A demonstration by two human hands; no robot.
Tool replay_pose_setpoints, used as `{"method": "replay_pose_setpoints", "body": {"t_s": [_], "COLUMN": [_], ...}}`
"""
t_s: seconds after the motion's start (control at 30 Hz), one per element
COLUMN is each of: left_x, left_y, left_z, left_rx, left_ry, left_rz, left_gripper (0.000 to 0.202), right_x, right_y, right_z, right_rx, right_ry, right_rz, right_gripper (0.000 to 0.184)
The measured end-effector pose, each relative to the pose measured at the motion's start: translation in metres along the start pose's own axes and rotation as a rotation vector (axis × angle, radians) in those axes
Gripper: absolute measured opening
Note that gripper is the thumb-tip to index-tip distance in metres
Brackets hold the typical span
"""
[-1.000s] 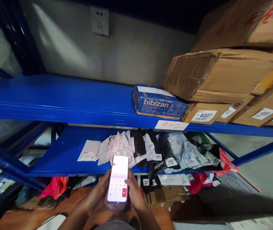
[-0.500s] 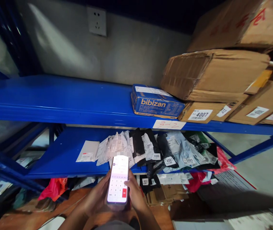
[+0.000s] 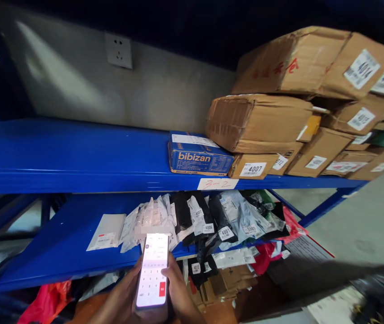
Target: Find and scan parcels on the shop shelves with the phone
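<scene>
A smartphone [image 3: 152,272] with a lit number keypad and a red key on its screen is held upright between both hands, in front of the lower shelf. My left hand [image 3: 131,283] wraps the phone's left side. Along the right edge my right hand [image 3: 177,285] grips it, the thumb lying over the screen near the keypad's right column. Just beyond the phone's top edge lie white plastic mailer bags [image 3: 154,213]. A flat white envelope [image 3: 107,231] rests to their left.
Above, a blue shelf [image 3: 77,153] carries a blue bibizan box [image 3: 200,155] and stacked cardboard cartons [image 3: 273,121] with number labels. Black mailers [image 3: 192,216] and a grey-blue bag [image 3: 239,216] fill the lower shelf's right side. Flattened cardboard [image 3: 225,281] and pink bags [image 3: 264,258] sit beneath.
My view has turned to the right, so more labelled cartons show and the shelves sit further left. The phone stays in both hands, the right thumb still over the keypad's right side.
</scene>
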State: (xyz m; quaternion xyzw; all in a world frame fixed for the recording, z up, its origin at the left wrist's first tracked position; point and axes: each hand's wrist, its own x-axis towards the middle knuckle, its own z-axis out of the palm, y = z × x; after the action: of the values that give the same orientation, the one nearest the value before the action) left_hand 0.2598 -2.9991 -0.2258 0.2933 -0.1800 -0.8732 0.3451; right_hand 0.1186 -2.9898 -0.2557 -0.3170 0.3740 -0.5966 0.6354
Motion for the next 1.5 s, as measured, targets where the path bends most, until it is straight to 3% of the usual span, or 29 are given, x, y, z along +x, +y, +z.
{"method": "replay_pose_setpoints", "body": {"t_s": [0.1,0.3,0.43,0.7,0.97,1.17,1.3,1.4,1.5], "left_x": [0.003,0.015,0.013,0.006,0.004,0.000,-0.003,-0.004,-0.010], "left_y": [0.000,-0.004,0.000,0.005,0.009,0.012,0.013,0.010,0.009], "left_z": [-0.002,-0.028,-0.035,-0.017,-0.014,-0.010,-0.018,-0.026,-0.032], "left_rx": [-0.025,-0.055,0.018,0.127,0.142,0.245,0.315,0.355,0.249], "left_ry": [-0.024,0.103,0.047,0.075,-0.046,-0.043,-0.027,-0.005,-0.045], "left_rz": [-0.076,0.028,0.036,0.060,0.089,0.165,0.191,0.224,0.361], "left_gripper": [0.050,0.091,0.086,0.090,0.076,0.092,0.101,0.101,0.095], "right_x": [0.001,0.004,0.007,0.005,0.005,0.009,0.014,0.018,0.026], "right_y": [0.000,0.005,0.010,0.003,-0.012,-0.009,-0.011,-0.004,0.019], "right_z": [0.001,0.002,0.003,0.007,0.003,0.006,0.016,0.019,0.014], "right_rx": [0.008,-0.004,0.003,0.005,0.013,0.003,-0.032,-0.049,-0.036], "right_ry": [0.002,0.030,0.036,-0.009,-0.153,-0.141,-0.118,-0.157,-0.129], "right_rz": [0.004,-0.015,-0.004,-0.013,-0.010,0.007,0.032,0.078,0.151], "right_gripper": [0.047,0.043,0.047,0.043,0.051,0.049,0.044,0.042,0.038]}}
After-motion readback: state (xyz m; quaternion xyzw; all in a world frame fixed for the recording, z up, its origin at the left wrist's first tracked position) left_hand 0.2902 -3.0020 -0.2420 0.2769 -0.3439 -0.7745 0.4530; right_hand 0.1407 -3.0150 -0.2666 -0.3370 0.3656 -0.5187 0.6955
